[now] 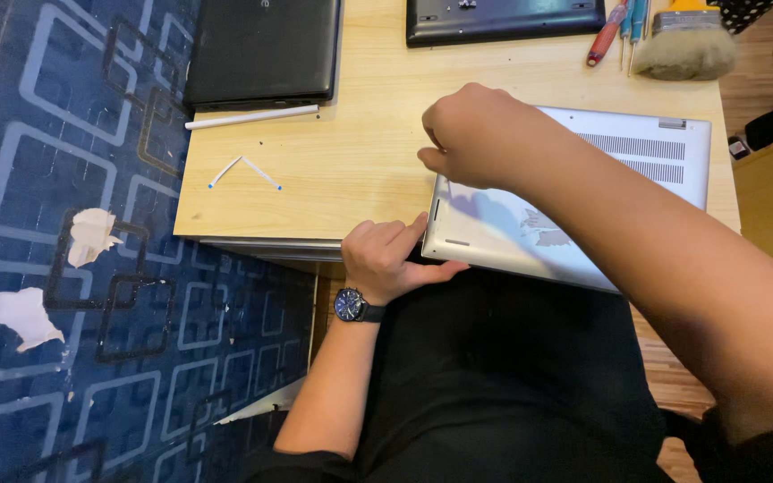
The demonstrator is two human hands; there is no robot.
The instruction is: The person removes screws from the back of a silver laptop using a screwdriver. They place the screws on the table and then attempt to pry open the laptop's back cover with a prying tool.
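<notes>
A silver laptop [583, 188] lies upside down on a low wooden table [351, 152], its near corner hanging over the table's front edge. My left hand [386, 259], a dark watch on its wrist, grips that near left corner from below with the thumb against the side. My right hand [467, 134] reaches across and presses closed fingers on the laptop's far left corner. Whether anything sits between those fingers I cannot tell.
A closed black laptop [261, 49] lies at the table's far left with a white strip [252, 117] beside it. A bent white strip [243, 170] rests nearer. Another dark laptop [503, 18], screwdrivers [615, 31] and a brush [686, 45] sit at the back. Blue patterned carpet [64, 268] lies left.
</notes>
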